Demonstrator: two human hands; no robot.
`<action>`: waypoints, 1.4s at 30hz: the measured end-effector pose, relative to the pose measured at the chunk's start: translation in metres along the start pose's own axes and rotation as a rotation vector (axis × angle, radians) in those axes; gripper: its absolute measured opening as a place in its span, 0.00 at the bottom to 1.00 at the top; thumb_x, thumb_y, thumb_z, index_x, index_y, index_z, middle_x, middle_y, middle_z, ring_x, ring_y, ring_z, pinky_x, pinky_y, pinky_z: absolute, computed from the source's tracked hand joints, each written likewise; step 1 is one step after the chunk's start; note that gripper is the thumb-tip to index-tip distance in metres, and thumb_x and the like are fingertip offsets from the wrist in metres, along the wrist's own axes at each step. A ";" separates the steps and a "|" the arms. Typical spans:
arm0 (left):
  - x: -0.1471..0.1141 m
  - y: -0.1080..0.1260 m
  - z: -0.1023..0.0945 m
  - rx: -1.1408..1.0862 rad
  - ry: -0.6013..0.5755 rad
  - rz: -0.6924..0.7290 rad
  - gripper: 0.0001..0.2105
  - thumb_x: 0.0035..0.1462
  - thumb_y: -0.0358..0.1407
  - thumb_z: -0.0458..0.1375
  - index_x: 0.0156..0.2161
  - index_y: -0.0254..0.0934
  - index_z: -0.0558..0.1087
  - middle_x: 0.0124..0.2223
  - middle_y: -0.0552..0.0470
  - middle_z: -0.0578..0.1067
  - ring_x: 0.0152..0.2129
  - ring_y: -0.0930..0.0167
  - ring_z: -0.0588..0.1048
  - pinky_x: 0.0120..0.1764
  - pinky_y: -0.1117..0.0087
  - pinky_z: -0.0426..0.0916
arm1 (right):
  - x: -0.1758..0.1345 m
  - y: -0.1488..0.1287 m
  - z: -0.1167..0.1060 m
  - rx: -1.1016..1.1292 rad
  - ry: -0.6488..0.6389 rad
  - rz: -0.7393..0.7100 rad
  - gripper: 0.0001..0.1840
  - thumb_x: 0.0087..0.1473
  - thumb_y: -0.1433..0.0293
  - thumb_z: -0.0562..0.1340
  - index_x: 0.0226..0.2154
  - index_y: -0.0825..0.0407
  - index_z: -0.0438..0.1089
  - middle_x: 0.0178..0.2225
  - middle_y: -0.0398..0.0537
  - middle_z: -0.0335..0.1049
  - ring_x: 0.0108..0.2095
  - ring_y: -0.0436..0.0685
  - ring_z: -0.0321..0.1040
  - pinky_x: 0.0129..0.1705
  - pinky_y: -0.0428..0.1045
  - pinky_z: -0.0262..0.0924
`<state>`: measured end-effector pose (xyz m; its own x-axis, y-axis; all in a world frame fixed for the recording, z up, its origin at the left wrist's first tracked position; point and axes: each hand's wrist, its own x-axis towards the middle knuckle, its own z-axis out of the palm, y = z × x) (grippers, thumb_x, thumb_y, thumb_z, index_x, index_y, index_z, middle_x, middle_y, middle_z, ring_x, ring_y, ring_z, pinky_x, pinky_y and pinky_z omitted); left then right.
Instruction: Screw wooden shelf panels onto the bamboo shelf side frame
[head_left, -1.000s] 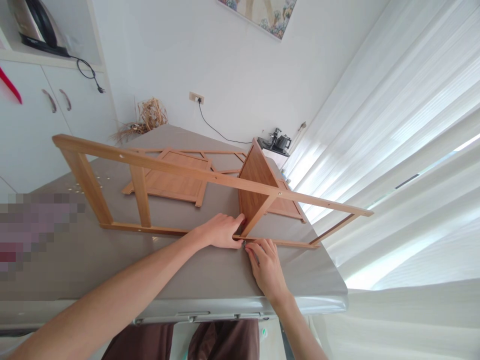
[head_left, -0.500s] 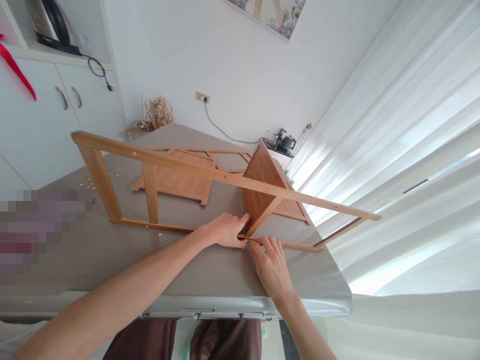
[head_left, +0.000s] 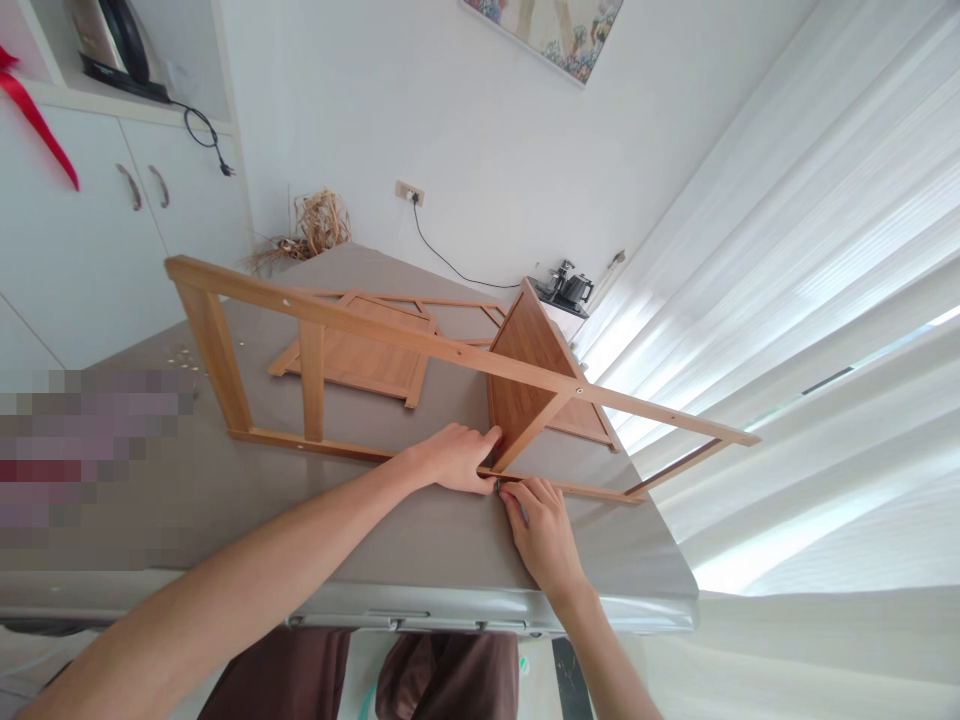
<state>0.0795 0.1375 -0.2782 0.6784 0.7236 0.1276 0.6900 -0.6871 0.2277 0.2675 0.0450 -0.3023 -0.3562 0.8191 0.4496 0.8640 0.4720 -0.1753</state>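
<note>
A flat brown wooden panel (head_left: 379,370) lies on the grey worktop (head_left: 420,560); a raised brown panel (head_left: 536,335) meets our ladder-shaped, light-brown wooden frame (head_left: 457,351), resting on edge, lengthwise left to right. Our left hand (head_left: 461,458) grips its lower rail (head_left: 337,449); our right hand (head_left: 541,530) pinches something small, dark.

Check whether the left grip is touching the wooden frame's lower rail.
Touching. The head view shows the left grip wrapped over the lower rail, which runs between its thumb and fingers.

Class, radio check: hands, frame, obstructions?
Left hand gripping wooden frame at lower rail. Right hand pinching small piece there. Frame on edge, panel standing behind. Hands partly hide contact.
</note>
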 end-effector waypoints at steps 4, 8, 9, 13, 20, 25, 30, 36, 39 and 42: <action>0.000 0.000 0.000 -0.006 0.004 -0.001 0.26 0.51 0.51 0.55 0.50 0.36 0.63 0.36 0.43 0.80 0.33 0.54 0.79 0.32 0.62 0.68 | -0.004 0.002 0.000 0.080 -0.005 0.034 0.10 0.66 0.72 0.53 0.38 0.49 0.70 0.38 0.47 0.69 0.42 0.55 0.64 0.45 0.51 0.57; 0.000 0.000 0.000 -0.004 0.002 0.003 0.25 0.51 0.51 0.55 0.49 0.36 0.63 0.36 0.42 0.80 0.32 0.53 0.79 0.31 0.61 0.68 | -0.004 0.002 0.000 0.027 0.009 0.013 0.10 0.65 0.72 0.53 0.38 0.49 0.70 0.37 0.47 0.68 0.41 0.55 0.64 0.44 0.50 0.56; 0.000 0.000 -0.001 -0.003 0.000 0.001 0.25 0.51 0.52 0.55 0.49 0.36 0.63 0.35 0.42 0.79 0.32 0.53 0.79 0.32 0.61 0.68 | -0.004 0.001 0.000 0.000 0.018 0.005 0.11 0.65 0.73 0.53 0.38 0.49 0.70 0.37 0.47 0.68 0.40 0.55 0.64 0.44 0.50 0.56; 0.000 0.000 -0.001 -0.005 -0.013 -0.011 0.25 0.51 0.52 0.55 0.49 0.37 0.63 0.35 0.43 0.80 0.33 0.53 0.79 0.32 0.61 0.68 | -0.002 -0.001 0.001 -0.081 0.045 -0.015 0.11 0.64 0.73 0.53 0.37 0.49 0.71 0.36 0.47 0.68 0.39 0.55 0.64 0.42 0.50 0.55; 0.001 -0.001 0.000 -0.010 -0.004 0.006 0.25 0.51 0.52 0.55 0.49 0.36 0.63 0.36 0.43 0.80 0.32 0.54 0.79 0.31 0.61 0.67 | -0.001 -0.002 0.000 -0.117 0.025 -0.022 0.11 0.64 0.75 0.54 0.37 0.49 0.71 0.36 0.48 0.67 0.39 0.56 0.62 0.42 0.51 0.54; 0.000 0.000 -0.001 -0.001 -0.007 0.015 0.26 0.51 0.53 0.54 0.49 0.35 0.63 0.35 0.42 0.80 0.32 0.53 0.79 0.30 0.60 0.67 | 0.002 -0.006 -0.004 -0.200 -0.007 -0.043 0.11 0.62 0.77 0.54 0.38 0.49 0.70 0.37 0.49 0.66 0.38 0.57 0.60 0.42 0.52 0.53; 0.000 0.000 -0.001 0.008 0.008 0.026 0.27 0.52 0.54 0.53 0.49 0.35 0.63 0.34 0.42 0.79 0.31 0.52 0.79 0.29 0.60 0.67 | 0.007 -0.007 -0.009 -0.240 -0.041 -0.066 0.12 0.61 0.79 0.55 0.39 0.48 0.70 0.37 0.49 0.66 0.38 0.57 0.60 0.41 0.52 0.51; 0.000 -0.002 0.001 0.007 -0.003 0.024 0.27 0.52 0.53 0.53 0.50 0.35 0.63 0.33 0.44 0.79 0.31 0.53 0.79 0.30 0.61 0.68 | 0.002 -0.005 -0.005 -0.234 -0.046 -0.071 0.12 0.61 0.79 0.55 0.40 0.49 0.70 0.38 0.49 0.66 0.39 0.57 0.60 0.42 0.52 0.52; 0.000 -0.002 0.001 0.013 -0.004 0.022 0.26 0.52 0.52 0.54 0.50 0.35 0.63 0.34 0.44 0.79 0.31 0.54 0.79 0.30 0.61 0.68 | -0.001 -0.004 -0.001 -0.165 -0.028 -0.053 0.10 0.63 0.77 0.54 0.38 0.50 0.70 0.37 0.48 0.66 0.39 0.57 0.60 0.43 0.51 0.52; 0.000 -0.002 0.002 0.020 0.004 0.029 0.26 0.52 0.52 0.54 0.49 0.35 0.63 0.34 0.43 0.80 0.31 0.53 0.79 0.30 0.61 0.68 | -0.002 -0.003 0.001 -0.113 0.007 -0.030 0.10 0.64 0.75 0.54 0.39 0.51 0.71 0.37 0.48 0.66 0.39 0.56 0.59 0.43 0.51 0.53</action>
<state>0.0786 0.1391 -0.2803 0.6970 0.7037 0.1377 0.6752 -0.7088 0.2040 0.2652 0.0426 -0.3033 -0.3804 0.8026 0.4595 0.8878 0.4561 -0.0617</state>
